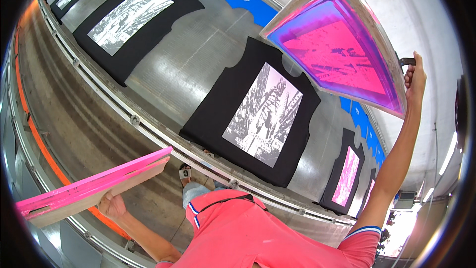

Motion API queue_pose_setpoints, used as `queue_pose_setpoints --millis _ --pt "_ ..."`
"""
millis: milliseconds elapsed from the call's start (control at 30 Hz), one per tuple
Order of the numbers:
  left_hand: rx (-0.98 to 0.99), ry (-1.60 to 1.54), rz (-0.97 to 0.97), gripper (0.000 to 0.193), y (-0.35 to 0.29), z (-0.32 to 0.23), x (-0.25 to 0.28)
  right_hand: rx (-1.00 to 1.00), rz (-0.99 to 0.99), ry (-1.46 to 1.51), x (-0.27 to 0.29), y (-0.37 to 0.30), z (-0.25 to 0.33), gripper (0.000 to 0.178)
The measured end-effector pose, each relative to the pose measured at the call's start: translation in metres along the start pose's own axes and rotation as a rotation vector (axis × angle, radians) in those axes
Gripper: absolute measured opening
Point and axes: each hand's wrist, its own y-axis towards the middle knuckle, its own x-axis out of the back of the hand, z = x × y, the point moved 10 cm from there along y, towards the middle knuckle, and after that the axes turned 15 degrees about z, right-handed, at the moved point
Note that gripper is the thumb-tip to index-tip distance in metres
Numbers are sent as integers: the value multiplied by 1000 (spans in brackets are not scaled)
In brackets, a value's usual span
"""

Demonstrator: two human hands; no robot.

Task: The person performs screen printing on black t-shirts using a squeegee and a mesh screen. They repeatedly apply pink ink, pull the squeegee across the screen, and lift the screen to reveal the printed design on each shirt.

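My left hand [113, 205] is closed around the lower edge of a wide squeegee [94, 185] smeared with bright pink ink. The squeegee is tilted over the aisle, off the printing table. My right hand [415, 77], raised at the far right, grips the dark handle of a printing screen [337, 57]. That screen is lifted at a slant, its mesh stained pink, blue and purple. Below and left of it, a black T-shirt panel [208, 114] lies flat, bearing a grey and white picture [263, 111] with a faint pink tint near its top.
The long grey metal table [198, 64] carries several more black panels, one with a white print [130, 20] and one with a pink print [345, 176]. A metal rail [135, 120] runs along its near edge. Across the aisle is an orange strip [42, 146]. Blue sheets [243, 0] line the far edge.
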Motion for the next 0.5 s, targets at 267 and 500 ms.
queue_pose_setpoints --millis 267,500 --pt "-2 -11 -6 54 3 -5 -6 -12 -8 -3 3 2 -5 50" --pt "-14 -14 -40 56 -5 -3 2 -17 -14 -6 4 3 -7 50"
